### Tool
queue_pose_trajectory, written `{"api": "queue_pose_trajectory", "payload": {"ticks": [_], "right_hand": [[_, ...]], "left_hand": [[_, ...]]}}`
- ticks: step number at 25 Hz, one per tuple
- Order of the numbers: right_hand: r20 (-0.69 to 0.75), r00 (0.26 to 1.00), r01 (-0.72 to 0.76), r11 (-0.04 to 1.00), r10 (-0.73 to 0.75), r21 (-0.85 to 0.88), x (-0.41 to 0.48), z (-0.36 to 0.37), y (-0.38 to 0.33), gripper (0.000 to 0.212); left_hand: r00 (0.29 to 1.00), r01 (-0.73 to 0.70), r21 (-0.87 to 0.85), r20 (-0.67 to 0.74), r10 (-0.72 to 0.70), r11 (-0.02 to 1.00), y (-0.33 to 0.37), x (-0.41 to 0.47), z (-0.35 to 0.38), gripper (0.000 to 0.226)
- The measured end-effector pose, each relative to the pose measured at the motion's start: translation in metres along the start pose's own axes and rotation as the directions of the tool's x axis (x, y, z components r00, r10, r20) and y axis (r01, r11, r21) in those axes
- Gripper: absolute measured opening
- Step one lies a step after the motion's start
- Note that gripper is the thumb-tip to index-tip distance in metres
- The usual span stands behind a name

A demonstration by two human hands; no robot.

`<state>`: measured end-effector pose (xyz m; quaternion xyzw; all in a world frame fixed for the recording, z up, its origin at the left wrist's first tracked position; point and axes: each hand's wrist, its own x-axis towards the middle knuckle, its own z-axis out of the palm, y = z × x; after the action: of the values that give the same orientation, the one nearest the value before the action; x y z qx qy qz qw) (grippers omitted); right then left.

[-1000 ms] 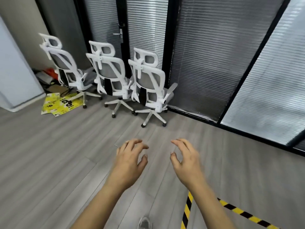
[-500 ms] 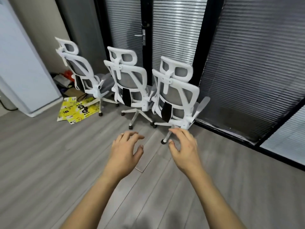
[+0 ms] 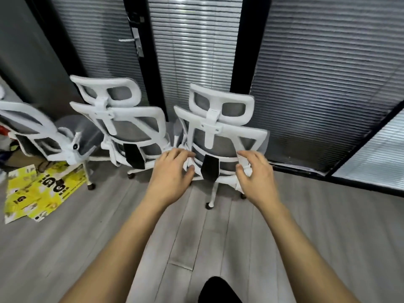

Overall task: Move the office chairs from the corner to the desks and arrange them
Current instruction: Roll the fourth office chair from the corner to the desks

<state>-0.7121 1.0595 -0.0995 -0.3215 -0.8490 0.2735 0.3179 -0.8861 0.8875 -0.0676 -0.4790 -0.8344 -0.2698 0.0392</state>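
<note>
Bare floor (image 3: 109,248) behind the nearest chair (image 3: 220,141); middle chair (image 3: 135,130) close on its left, glass wall (image 3: 317,84) just beyond.

It was plainly an office. White swivel chairs (image 3: 220,136) stood in a row beside glass walls hung with blinds (image 3: 328,73) and a black-framed door (image 3: 136,25).

Even, soft indoor light, glare on the blinds (image 3: 196,51), wide-angle curvature at edges, slight blur.

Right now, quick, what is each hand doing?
Left hand: gripping the nearest chair by its back frame.
Right hand: gripping the same frame.
</note>
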Motion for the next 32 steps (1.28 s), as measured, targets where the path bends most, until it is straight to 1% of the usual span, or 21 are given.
{"api": "queue_pose_trajectory", "payload": {"ticks": [3,6,8,10,12,14,16,18,21,23,25,28,30,32], "right_hand": [[-0.053,0.995,-0.082,0.996,0.08,-0.038,0.064,0.037,0.02,0.037],[-0.08,0.986,-0.155,0.984,0.149,-0.089,0.124,0.076,0.051,0.036],[-0.082,0.972,-0.229,0.962,0.219,-0.148,0.162,0.1,0.072,0.038],[-0.066,0.962,-0.273,0.931,0.265,-0.241,0.199,0.121,0.092,0.043],[-0.012,0.95,-0.293,0.88,0.311,-0.373,0.227,0.137,0.111,0.047],[-0.001,0.933,-0.323,0.834,0.361,-0.448,0.235,0.147,0.121,0.05],[-0.051,0.939,-0.323,0.826,0.339,-0.462,0.235,0.155,0.125,0.051],[-0.113,0.925,-0.375,0.822,0.363,-0.429,0.23,0.158,0.119,0.054],[-0.169,0.891,-0.453,0.792,0.422,-0.409,0.207,0.168,0.1,0.057],[-0.229,0.868,-0.497,0.772,0.441,-0.397,0.183,0.175,0.084,0.058],[-0.297,0.838,-0.544,0.739,0.457,-0.397,0.153,0.184,0.065,0.058],[-0.424,0.779,-0.618,0.684,0.462,-0.388,0.104,0.194,0.034,0.056],[-0.51,0.713,-0.688,0.621,0.48,-0.376,0.068,0.2,0.012,0.054],[-0.582,0.632,-0.761,0.548,0.511,-0.346,0.031,0.201,-0.011,0.053]], "left_hand": [[0.995,-0.071,-0.008,0.075,0.072,0.997,-0.04,0.085,0.023,0.032],[0.986,-0.09,0.012,0.142,0.088,0.996,-0.076,0.162,0.058,0.04],[0.978,-0.093,0.005,0.186,0.091,0.996,-0.099,0.201,0.081,0.045],[0.96,-0.12,0.01,0.256,0.113,0.993,-0.122,0.24,0.103,0.051],[0.945,-0.114,0.031,0.311,0.099,0.993,-0.146,0.274,0.121,0.053],[0.923,-0.112,0.055,0.377,0.083,0.992,-0.166,0.298,0.138,0.056],[0.907,-0.162,0.076,0.404,0.118,0.984,-0.185,0.313,0.154,0.062],[0.907,-0.248,0.098,0.372,0.196,0.964,-0.2,0.327,0.168,0.061],[0.906,-0.338,0.026,0.279,0.318,0.941,-0.214,0.328,0.182,0.049],[0.885,-0.395,-0.036,0.252,0.39,0.918,-0.223,0.324,0.183,0.048],[0.845,-0.446,-0.131,0.264,0.464,0.886,-0.231,0.316,0.18,0.046],[0.756,-0.534,-0.264,0.276,0.593,0.803,-0.232,0.301,0.177,0.045],[0.686,-0.584,-0.339,0.28,0.672,0.738,-0.224,0.288,0.175,0.046],[0.615,-0.618,-0.396,0.295,0.732,0.679,-0.211,0.272,0.178,0.048]]}}
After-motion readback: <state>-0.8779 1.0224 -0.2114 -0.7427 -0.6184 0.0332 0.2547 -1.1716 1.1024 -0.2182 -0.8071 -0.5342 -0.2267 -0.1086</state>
